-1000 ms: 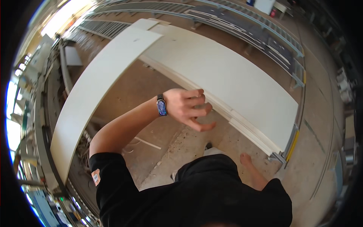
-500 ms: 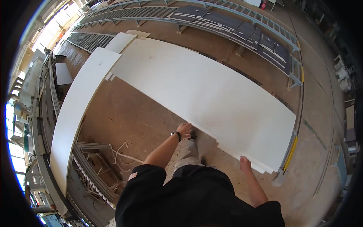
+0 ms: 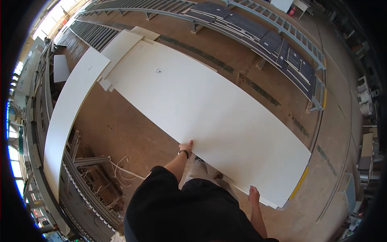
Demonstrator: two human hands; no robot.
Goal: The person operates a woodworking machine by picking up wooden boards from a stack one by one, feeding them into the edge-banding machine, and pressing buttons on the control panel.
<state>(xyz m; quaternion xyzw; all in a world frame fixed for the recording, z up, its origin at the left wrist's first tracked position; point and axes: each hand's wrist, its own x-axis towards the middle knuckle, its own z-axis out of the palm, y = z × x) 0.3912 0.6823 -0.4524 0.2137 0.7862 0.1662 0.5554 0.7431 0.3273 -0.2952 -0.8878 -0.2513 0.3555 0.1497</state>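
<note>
A long white panel lies flat before me, on top of other boards whose edges stick out beneath it. My left hand grips the middle of its near edge, thumb on top and fingers hidden under the board. Farther right, my right hand is closed at the same near edge, close to the right end. A small label sits on the panel's far left part.
Another long white panel stands to the left on a machine frame, with a loose pale hose beside it. Roller conveyors run along the far side, carrying dark panels. A yellow strip borders the right end.
The long white panel has shifted toward me and now covers more of the stepped boards below. Both hands have moved nearer with it, and more floor shows behind its far edge.
</note>
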